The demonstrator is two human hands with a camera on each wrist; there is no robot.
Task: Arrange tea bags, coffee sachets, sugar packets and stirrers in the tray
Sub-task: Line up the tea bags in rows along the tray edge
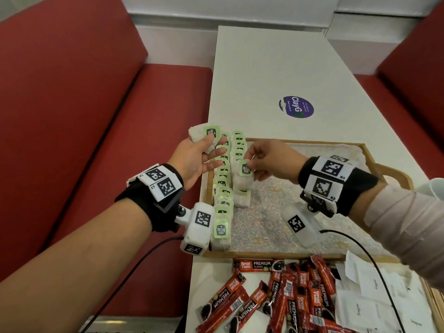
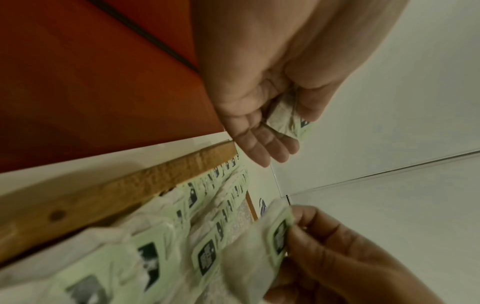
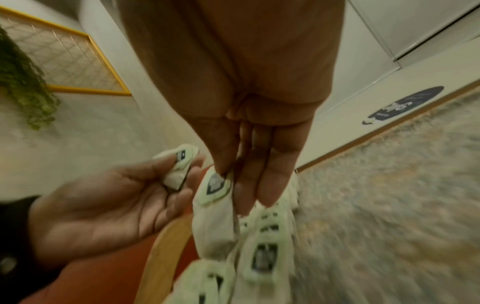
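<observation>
Two rows of tea bags (image 1: 225,186) line the left side of the wooden tray (image 1: 264,254) on the white bench (image 1: 276,68). My right hand (image 1: 269,159) fingers pinch one tea bag (image 1: 243,175) above them. My left hand (image 1: 194,157) holds spare tea bags (image 1: 204,134) under its thumb, other fingers spread. Coffee sachets (image 1: 276,299) lie at the bench's near edge.

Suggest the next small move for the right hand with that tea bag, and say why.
Probably lower it into the second row. The right hand pinches a tea bag just above the near end of the shorter row in the wooden tray; the longer row runs along the tray's left wall. The left hand holds a spare tea bag.
</observation>
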